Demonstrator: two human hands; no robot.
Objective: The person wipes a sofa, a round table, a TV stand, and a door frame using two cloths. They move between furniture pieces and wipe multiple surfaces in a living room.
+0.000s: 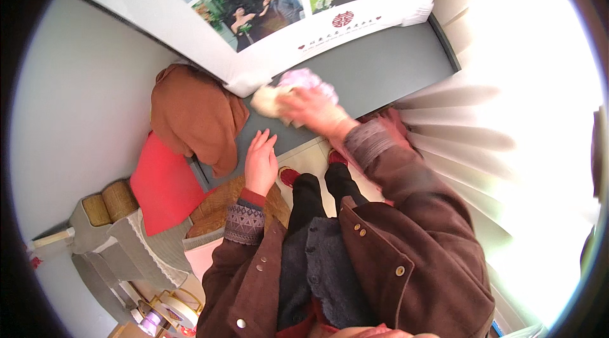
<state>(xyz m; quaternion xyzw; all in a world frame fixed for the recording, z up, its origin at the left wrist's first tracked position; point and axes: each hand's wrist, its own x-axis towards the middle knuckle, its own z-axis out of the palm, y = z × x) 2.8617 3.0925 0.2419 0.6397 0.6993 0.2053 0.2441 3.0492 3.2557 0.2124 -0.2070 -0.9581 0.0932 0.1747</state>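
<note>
Under my right hand (311, 110) is a bunched cloth, pale yellow on its left (266, 101) and pink at the back (307, 78). Hand and cloth are blurred, and my palm hides part of the cloth. Both are over the grey tabletop (385, 68), close to the foot of a large white photo panel (266, 60). My left hand (261, 164) holds nothing. Its fingers are extended at the table's near left part, and whether they touch the surface cannot be made out.
Brown fabric (195, 114) drapes over the table's left end, above a red sheet-like item (164, 183). A grey sofa (142, 247) stands at the lower left. White curtains (456, 133) hang along the right side. A pale wall (85, 100) borders the left.
</note>
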